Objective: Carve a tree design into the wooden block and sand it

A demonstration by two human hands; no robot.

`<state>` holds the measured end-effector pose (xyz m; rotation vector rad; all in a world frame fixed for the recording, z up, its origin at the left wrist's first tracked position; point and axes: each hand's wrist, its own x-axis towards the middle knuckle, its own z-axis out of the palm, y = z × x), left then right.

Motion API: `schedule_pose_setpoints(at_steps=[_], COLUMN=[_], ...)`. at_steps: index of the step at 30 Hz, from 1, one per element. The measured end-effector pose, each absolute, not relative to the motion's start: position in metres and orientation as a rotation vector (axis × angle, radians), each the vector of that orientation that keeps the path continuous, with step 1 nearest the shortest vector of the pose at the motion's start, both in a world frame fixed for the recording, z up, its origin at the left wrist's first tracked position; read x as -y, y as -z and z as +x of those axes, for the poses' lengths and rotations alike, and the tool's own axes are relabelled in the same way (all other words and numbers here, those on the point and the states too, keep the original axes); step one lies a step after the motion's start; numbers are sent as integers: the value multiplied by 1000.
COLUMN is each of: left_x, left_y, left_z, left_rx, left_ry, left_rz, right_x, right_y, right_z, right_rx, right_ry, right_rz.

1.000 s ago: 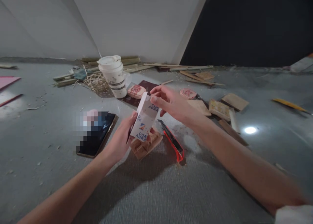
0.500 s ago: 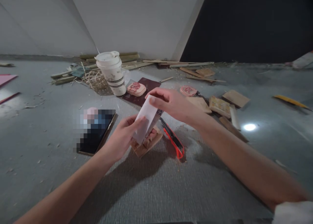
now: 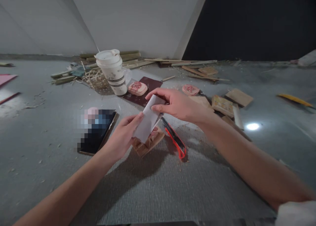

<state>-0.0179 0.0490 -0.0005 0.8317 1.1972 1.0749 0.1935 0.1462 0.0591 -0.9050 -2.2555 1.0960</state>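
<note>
Both hands hold a small white sheet of abrasive paper (image 3: 147,122), its plain side facing me. My left hand (image 3: 122,137) pinches its lower left edge. My right hand (image 3: 177,104) pinches its top right corner. Just below the sheet, a carved wooden block (image 3: 147,144) lies on the grey table (image 3: 158,186). A red and black utility knife (image 3: 175,141) rests right of the block.
A phone (image 3: 96,131) lies left of my left hand. Behind stand a lidded paper cup (image 3: 113,71), a dark mat (image 3: 143,91) with a carved pink stamp (image 3: 137,87), another stamp (image 3: 190,89), several wood pieces (image 3: 222,104) and bamboo sticks (image 3: 133,63).
The sheet was turned over: its printed side faced me a second ago, now the blank side does. Both hands sank slightly toward the wooden block.
</note>
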Motion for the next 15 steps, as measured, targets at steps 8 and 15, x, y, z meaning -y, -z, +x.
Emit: schedule_pose_setpoints(at_steps=[8,15], left_x=[-47,-45], left_y=[-3,-7], left_z=[-18,-16], left_rx=[-1141,-1160], left_ry=[-1042,-1012], left_rz=[926,1003], right_x=[-140,-141], right_y=[-68,-70], right_z=[193,193], right_rx=[2320,2345], right_ry=[-948,-994], right_rz=[-976,-986])
